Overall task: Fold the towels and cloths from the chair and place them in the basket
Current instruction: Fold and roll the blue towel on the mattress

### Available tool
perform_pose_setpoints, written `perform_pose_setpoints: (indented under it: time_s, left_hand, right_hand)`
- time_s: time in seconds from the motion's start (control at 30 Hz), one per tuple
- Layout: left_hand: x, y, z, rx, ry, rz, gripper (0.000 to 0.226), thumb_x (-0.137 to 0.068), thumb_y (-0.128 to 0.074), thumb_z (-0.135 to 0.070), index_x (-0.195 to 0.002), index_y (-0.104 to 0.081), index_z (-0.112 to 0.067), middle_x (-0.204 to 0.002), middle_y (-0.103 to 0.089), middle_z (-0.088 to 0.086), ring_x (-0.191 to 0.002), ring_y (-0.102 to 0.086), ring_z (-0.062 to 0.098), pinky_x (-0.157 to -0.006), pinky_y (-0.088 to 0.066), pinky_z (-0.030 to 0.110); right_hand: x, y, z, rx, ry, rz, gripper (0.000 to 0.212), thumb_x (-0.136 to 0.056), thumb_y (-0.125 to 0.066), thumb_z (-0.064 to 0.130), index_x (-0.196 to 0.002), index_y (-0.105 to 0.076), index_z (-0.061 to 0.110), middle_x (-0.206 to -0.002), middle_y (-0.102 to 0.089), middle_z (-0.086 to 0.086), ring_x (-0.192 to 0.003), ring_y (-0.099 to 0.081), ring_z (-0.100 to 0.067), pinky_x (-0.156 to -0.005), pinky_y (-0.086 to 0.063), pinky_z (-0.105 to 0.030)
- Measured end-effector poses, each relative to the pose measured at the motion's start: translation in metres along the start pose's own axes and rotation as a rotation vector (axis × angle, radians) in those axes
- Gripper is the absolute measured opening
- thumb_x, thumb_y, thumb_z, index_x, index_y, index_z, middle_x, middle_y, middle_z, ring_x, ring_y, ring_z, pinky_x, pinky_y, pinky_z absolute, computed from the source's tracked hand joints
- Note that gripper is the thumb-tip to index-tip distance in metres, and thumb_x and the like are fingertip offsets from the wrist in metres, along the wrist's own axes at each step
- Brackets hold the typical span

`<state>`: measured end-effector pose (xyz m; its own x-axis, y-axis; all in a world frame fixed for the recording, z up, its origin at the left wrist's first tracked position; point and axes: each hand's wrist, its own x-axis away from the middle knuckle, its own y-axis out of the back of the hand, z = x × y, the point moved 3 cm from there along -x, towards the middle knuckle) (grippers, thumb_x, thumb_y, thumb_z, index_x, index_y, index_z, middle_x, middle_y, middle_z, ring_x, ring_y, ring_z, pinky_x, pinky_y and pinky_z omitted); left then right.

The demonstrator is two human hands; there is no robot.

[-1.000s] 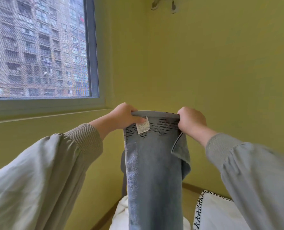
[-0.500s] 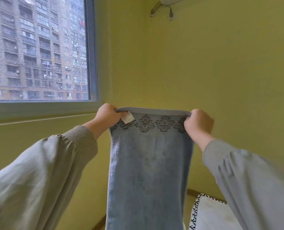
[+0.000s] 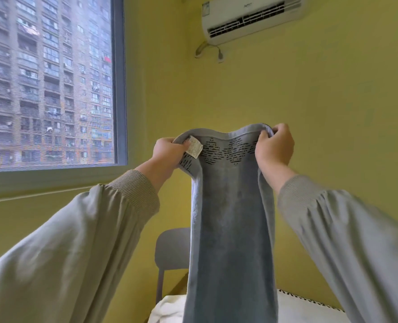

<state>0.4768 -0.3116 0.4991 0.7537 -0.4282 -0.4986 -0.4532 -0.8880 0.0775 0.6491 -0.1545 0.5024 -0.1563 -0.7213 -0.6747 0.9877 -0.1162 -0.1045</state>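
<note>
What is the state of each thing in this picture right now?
towel: held up, hanging, top edge sagging, not folded yet.
left hand: grips one top corner of the towel, beside the label.
right hand: grips the other top corner.
chair: upright behind the towel, partly hidden.
white cloth: lies bunched below, not folded.
air conditioner: on or off, cannot tell.

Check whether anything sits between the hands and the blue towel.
Nothing visible. The left hand and right hand each grip a top corner of the towel directly. No basket is in view, so that path cannot be judged.
</note>
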Motion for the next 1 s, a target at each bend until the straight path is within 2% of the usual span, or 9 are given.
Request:
perform_pose_setpoints:
  time_s: [0.2, 0.3, 0.47, 0.57, 0.7, 0.83, 0.93, 1.0]
  left_hand:
    - [0.01, -0.035, -0.045, 0.111, -0.025, 0.027, 0.017, -0.092, -0.062, -0.015, -0.076, -0.059, -0.021, -0.091, -0.064, 0.004, -0.098, -0.064, 0.025, -0.087, -0.055, 0.042]
    - [0.008, -0.055, -0.059, 0.156, -0.024, 0.054, 0.018, -0.092, -0.061, -0.014, -0.076, -0.058, -0.021, -0.087, -0.062, 0.002, -0.098, -0.063, 0.025, -0.088, -0.055, 0.043]
    - [-0.006, -0.08, -0.051, 0.123, -0.031, 0.042, 0.017, -0.093, -0.06, -0.013, -0.078, -0.058, -0.022, -0.094, -0.064, 0.005, -0.099, -0.063, 0.026, -0.086, -0.055, 0.042]
    - [-0.021, -0.102, -0.022, 0.044, -0.007, 0.048, 0.014, -0.093, -0.06, -0.011, -0.081, -0.059, -0.02, -0.09, -0.063, 0.005, -0.096, -0.062, 0.026, -0.087, -0.055, 0.043]
    - [-0.043, -0.146, 0.031, -0.095, 0.012, 0.077, 0.026, -0.089, -0.06, -0.006, -0.069, -0.057, -0.022, -0.075, -0.057, 0.002, -0.081, -0.057, 0.024, -0.078, -0.053, 0.039]
    - [-0.063, -0.217, 0.091, -0.229, 0.045, 0.17, 0.015, -0.088, -0.054, 0.0, -0.081, -0.061, -0.012, -0.07, -0.053, 0.001, -0.077, -0.052, 0.024, -0.066, -0.046, 0.033]
    - [-0.078, -0.263, 0.129, -0.272, 0.033, 0.178, 0.018, -0.085, -0.049, 0.003, -0.079, -0.06, -0.01, -0.065, -0.05, 0.001, -0.07, -0.048, 0.023, -0.052, -0.037, 0.025]
    - [-0.089, -0.294, 0.153, -0.276, 0.023, 0.161, 0.022, -0.083, -0.046, 0.005, -0.072, -0.057, -0.01, -0.063, -0.048, 0.001, -0.063, -0.044, 0.021, -0.048, -0.033, 0.024]
  right_hand:
    - [-0.029, 0.057, 0.028, -0.016, 0.087, -0.154, 0.015, -0.096, -0.045, 0.016, -0.105, -0.052, 0.006, -0.089, -0.051, -0.001, -0.078, -0.047, -0.02, -0.067, -0.034, -0.028]
    - [-0.048, 0.073, 0.036, -0.043, 0.118, -0.233, 0.015, -0.096, -0.044, 0.015, -0.106, -0.051, 0.006, -0.093, -0.058, -0.004, -0.081, -0.052, -0.021, -0.067, -0.034, -0.027]
    - [-0.073, 0.074, 0.016, 0.021, 0.153, -0.241, 0.014, -0.096, -0.046, 0.017, -0.105, -0.052, 0.008, -0.1, -0.063, -0.007, -0.088, -0.058, -0.024, -0.066, -0.036, -0.027]
    - [-0.084, 0.064, -0.023, 0.093, 0.163, -0.195, 0.011, -0.096, -0.048, 0.017, -0.101, -0.053, 0.008, -0.092, -0.06, -0.004, -0.078, -0.053, -0.022, -0.064, -0.038, -0.03]
    - [-0.095, 0.05, -0.096, 0.223, 0.148, -0.1, 0.008, -0.095, -0.05, 0.015, -0.093, -0.054, 0.009, -0.083, -0.054, -0.002, -0.073, -0.05, -0.022, -0.06, -0.037, -0.03]
    - [-0.113, 0.04, -0.186, 0.358, 0.063, -0.001, 0.007, -0.093, -0.05, 0.009, -0.091, -0.056, 0.008, -0.086, -0.057, -0.004, -0.077, -0.052, -0.021, -0.062, -0.036, -0.028]
    - [-0.128, 0.035, -0.239, 0.439, -0.004, 0.057, 0.02, -0.087, -0.044, -0.004, -0.097, -0.06, 0.003, -0.096, -0.06, -0.009, -0.083, -0.053, -0.024, -0.066, -0.039, -0.03]
    - [-0.136, 0.029, -0.272, 0.489, -0.035, 0.076, 0.03, -0.081, -0.041, -0.01, -0.1, -0.061, 0.002, -0.098, -0.06, -0.009, -0.085, -0.052, -0.023, -0.068, -0.038, -0.028]
